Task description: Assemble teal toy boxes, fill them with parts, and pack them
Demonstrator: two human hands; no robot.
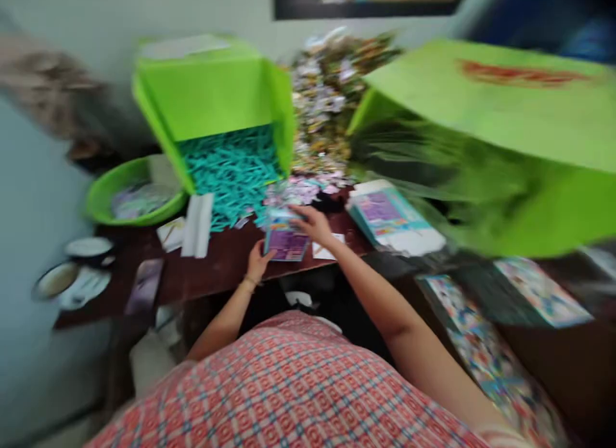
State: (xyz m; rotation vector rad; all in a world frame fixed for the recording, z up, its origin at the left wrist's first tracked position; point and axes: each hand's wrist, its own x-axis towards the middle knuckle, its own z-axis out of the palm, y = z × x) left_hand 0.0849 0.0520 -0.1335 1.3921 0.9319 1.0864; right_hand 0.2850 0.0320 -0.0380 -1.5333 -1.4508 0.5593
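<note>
counter: carries everything below, with the person at its near edge.
printed card: near edge, middle, between the left hand at its left side and the right hand on its far right corner.
tipped box: behind the card, to the left, with paper strips spilling out of it.
basin: left of the box.
bowls: far left end.
flat packs: right of the card.
scrap heap: at the back, middle.

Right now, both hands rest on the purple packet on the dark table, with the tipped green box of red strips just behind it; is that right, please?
Not quite: the head view shows the green box spilling teal strips, not red. Both the left hand and right hand do touch the purple packet on the table.
</note>
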